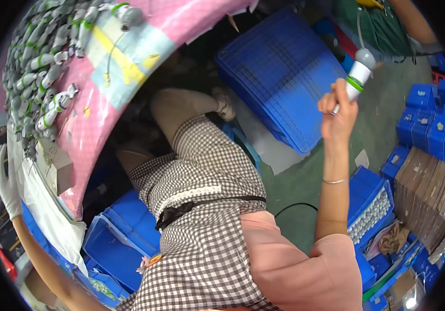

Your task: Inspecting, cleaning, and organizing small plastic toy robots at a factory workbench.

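My right hand point(340, 111) is raised at the upper right, its fingers closed around a white cylindrical piece point(361, 71) with a green ring and a rounded grey end. A thin pale strand or stem rises past that grey end. At the far left my left hand point(8, 189), in a white glove, has its fingers stretched out and holds nothing visible. It is beside a white sheet point(46, 207) along the table edge. Many similar grey and white pieces point(41, 62) with green rings lie heaped on the pink-covered table point(95, 150).
A large blue crate point(279, 67) stands on the floor ahead. At right are smaller blue bins point(424, 124), stacked cardboard point(424, 192) and a blue crate point(360, 192) of round-ended items. A small box point(62, 171) sits on the table's near end. Another person's arm point(414, 20) shows at upper right.
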Tool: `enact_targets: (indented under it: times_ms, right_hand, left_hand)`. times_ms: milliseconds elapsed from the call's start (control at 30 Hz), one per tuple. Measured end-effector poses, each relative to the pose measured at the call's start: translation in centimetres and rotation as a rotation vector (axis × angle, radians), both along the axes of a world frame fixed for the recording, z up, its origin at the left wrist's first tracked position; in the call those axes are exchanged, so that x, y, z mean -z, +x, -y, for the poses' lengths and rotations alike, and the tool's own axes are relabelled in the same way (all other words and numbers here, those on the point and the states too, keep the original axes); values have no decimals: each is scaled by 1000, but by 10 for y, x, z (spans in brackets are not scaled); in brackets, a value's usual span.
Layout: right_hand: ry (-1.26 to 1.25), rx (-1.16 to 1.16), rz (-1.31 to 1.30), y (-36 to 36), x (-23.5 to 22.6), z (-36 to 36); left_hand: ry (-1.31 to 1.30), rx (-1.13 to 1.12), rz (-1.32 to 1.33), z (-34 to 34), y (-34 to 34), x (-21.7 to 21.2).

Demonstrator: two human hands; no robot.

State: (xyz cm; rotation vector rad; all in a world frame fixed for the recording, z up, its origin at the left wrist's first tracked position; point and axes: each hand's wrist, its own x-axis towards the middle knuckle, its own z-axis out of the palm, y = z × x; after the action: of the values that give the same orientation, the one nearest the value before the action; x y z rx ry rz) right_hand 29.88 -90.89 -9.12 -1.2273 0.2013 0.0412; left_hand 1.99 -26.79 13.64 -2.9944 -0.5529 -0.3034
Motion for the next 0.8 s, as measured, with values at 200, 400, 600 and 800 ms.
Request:
enact_targets:
  times_ms: [200,400,600,800]
  right_hand:
    - [56,-80,-158,-28,30,-51]
    - [45,-187,-167,-61,40,-56]
    - [364,-261,-153,-97,71,-28]
    - [285,-230,-378,-107,111,18]
  left_hand:
    - [63,92,-38,43,58,-18]
    - [80,314,-22,85,83,14]
    - [25,160,27,78,59,14]
    - [191,123,-73,145,44,4]
